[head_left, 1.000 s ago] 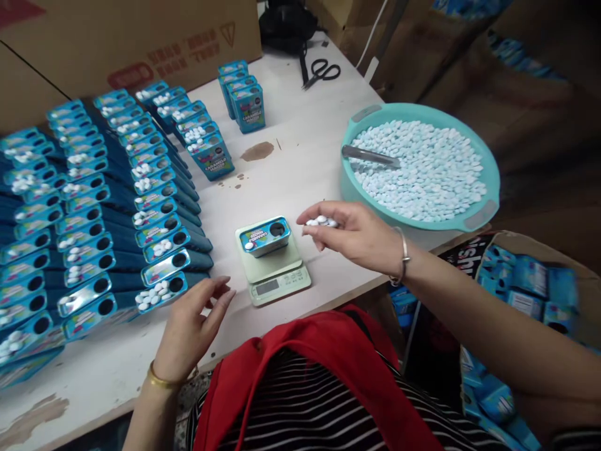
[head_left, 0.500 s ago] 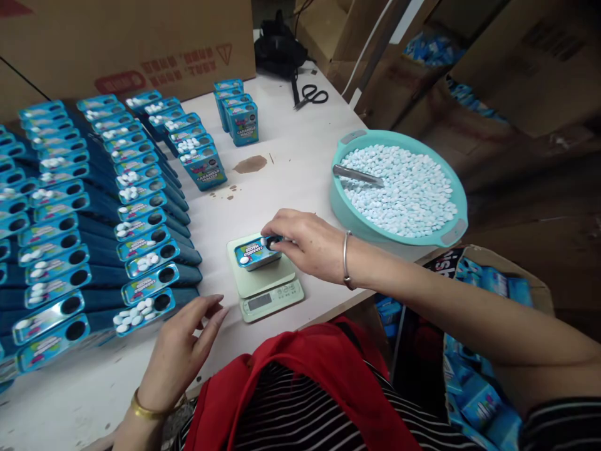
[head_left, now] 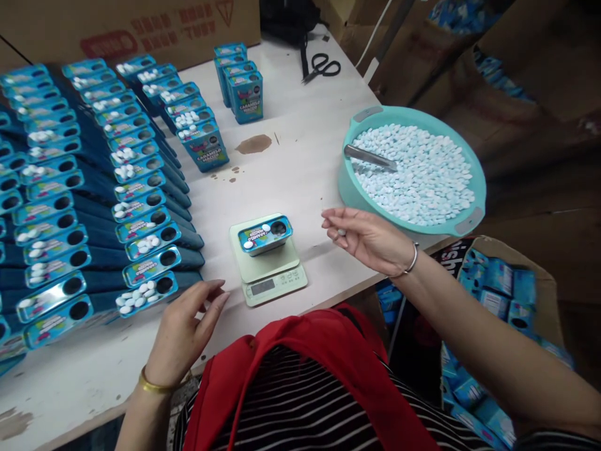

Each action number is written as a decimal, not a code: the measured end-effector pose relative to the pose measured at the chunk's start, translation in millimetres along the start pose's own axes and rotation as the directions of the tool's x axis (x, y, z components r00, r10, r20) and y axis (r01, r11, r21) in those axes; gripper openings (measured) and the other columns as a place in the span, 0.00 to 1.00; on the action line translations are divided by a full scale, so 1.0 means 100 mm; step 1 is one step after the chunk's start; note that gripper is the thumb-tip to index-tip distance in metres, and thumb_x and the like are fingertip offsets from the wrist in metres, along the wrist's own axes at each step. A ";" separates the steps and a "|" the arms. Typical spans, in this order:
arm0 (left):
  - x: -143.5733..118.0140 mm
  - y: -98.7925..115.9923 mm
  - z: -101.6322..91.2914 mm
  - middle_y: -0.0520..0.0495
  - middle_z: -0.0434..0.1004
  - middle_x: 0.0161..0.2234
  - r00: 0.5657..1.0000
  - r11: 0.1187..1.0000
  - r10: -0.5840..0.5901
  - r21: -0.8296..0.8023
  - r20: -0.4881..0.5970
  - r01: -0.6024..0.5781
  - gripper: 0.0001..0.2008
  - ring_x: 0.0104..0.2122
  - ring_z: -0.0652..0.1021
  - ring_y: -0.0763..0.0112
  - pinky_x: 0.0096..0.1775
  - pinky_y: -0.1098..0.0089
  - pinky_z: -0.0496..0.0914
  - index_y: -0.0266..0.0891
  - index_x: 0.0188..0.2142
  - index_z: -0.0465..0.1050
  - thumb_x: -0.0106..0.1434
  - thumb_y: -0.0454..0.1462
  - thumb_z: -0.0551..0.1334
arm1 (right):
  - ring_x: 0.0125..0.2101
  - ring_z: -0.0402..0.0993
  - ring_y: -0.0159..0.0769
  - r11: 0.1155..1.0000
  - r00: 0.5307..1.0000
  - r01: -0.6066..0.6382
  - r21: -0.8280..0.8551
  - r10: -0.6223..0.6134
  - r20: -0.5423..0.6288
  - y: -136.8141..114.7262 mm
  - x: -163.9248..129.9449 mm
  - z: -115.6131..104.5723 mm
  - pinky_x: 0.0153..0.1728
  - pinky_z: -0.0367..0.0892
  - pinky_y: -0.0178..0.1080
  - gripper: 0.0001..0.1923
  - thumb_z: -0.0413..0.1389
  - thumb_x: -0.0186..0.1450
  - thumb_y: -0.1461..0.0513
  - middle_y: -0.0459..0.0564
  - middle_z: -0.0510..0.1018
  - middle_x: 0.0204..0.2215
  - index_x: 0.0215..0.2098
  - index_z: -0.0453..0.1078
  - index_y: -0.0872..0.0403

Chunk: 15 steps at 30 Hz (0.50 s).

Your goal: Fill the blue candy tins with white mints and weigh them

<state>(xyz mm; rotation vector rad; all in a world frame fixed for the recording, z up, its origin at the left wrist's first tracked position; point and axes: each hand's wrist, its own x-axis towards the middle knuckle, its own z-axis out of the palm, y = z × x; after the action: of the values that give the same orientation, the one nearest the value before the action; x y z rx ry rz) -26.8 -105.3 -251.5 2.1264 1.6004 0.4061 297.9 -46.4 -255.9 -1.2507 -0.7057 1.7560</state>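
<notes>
A small blue candy tin (head_left: 265,235) lies on a pale green kitchen scale (head_left: 268,265) near the table's front edge, with white candies on its lid. My right hand (head_left: 364,238) hovers to the right of the scale, palm up, fingers curled around a few white candies. My left hand (head_left: 185,332) rests on the table left of the scale, fingers apart and holding nothing, close to the nearest row of blue tins (head_left: 148,294). A teal basin (head_left: 361,194) full of pale candies, with a metal scoop (head_left: 370,156) in it, stands at the right.
Several rows of blue tins (head_left: 84,181) cover the left of the table, some topped with candies. More upright tins (head_left: 244,91) and black scissors (head_left: 322,66) lie farther back. Cardboard boxes (head_left: 131,25) stand behind. A box of blue tins (head_left: 498,282) sits on the floor at right.
My right hand came from beside the scale onto the tin, dropped candies there, then drew back to the right. Candies now lie on the tin's lid. My left hand stayed put.
</notes>
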 end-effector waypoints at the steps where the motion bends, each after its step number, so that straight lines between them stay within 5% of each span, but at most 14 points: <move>1: 0.00 0.02 -0.01 0.44 0.78 0.37 1.000 1.000 0.000 0.003 -0.007 0.000 0.16 0.32 0.76 0.69 0.34 0.69 0.73 0.39 0.42 0.72 0.64 0.48 0.56 | 0.28 0.67 0.26 0.999 0.999 -0.039 0.032 0.040 -0.032 0.10 -0.01 -0.07 0.28 0.66 0.31 0.08 0.61 0.58 0.63 0.48 0.73 0.32 0.36 0.71 0.55; 5: 0.04 0.15 -0.04 0.46 0.77 0.37 0.990 0.997 0.078 0.018 -0.121 -0.077 0.12 0.34 0.76 0.69 0.35 0.69 0.72 0.40 0.45 0.70 0.65 0.41 0.57 | 0.29 0.69 0.27 0.986 0.983 -0.117 0.121 0.132 -0.125 0.42 -0.05 -0.21 0.31 0.67 0.32 0.08 0.60 0.56 0.67 0.49 0.75 0.33 0.35 0.70 0.55; 10: 0.11 0.35 -0.05 0.42 0.72 0.47 0.921 0.968 0.227 0.178 -0.317 -0.178 0.16 0.46 0.73 0.60 0.48 0.57 0.69 0.44 0.50 0.68 0.62 0.38 0.60 | 0.26 0.67 0.26 0.963 0.979 -0.161 0.215 0.183 -0.086 0.63 -0.09 -0.16 0.25 0.62 0.30 0.10 0.63 0.55 0.62 0.47 0.74 0.29 0.34 0.71 0.57; 15: 0.29 0.50 -0.08 0.43 0.71 0.45 0.905 0.947 0.286 0.235 -0.313 -0.218 0.17 0.45 0.73 0.61 0.47 0.58 0.69 0.45 0.52 0.66 0.63 0.37 0.59 | 0.24 0.64 0.24 0.968 0.990 -0.131 0.214 0.138 -0.018 0.63 -0.08 -0.02 0.21 0.56 0.30 0.15 0.65 0.54 0.56 0.46 0.72 0.28 0.35 0.71 0.57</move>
<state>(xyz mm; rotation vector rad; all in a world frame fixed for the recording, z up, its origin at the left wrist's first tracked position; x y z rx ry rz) 18.9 -87.7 -219.3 2.5395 1.6002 0.7731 281.2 -84.1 -304.1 -1.2004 -0.4097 1.8619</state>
